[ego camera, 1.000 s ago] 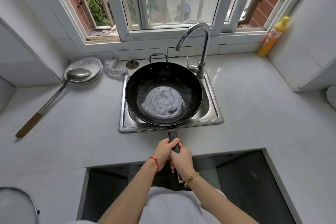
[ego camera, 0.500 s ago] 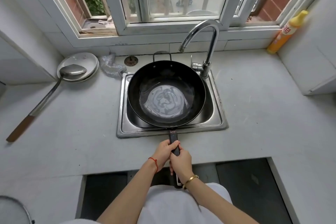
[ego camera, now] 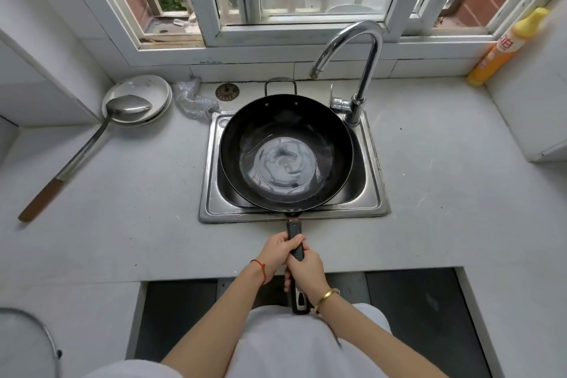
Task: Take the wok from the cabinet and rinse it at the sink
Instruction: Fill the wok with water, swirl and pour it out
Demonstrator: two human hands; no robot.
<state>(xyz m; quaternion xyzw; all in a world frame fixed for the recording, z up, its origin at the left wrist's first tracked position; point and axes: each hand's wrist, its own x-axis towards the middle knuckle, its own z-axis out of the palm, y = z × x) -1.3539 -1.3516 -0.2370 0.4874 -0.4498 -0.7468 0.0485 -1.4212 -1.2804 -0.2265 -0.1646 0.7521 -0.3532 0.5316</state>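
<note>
I am keeping both my left hand [ego camera: 277, 250] and right hand [ego camera: 306, 270] clenched on the handle at six o'clock, holding the wok [ego camera: 286, 152] over the sink [ego camera: 372, 209] while its water, now swirling centrally, suggests the rinse is progressing.

A pale grey worktop [ego camera: 122, 209] runs under the window, with a steel sink [ego camera: 376, 193] set into it. On it, far left, lie stacked plates [ego camera: 153, 92] with a ladle [ego camera: 92, 144] resting across them. A scrubber [ego camera: 193, 100] and a drain strainer [ego camera: 227, 91] lie behind the sink; a yellow bottle [ego camera: 503, 49] stands far right.
</note>
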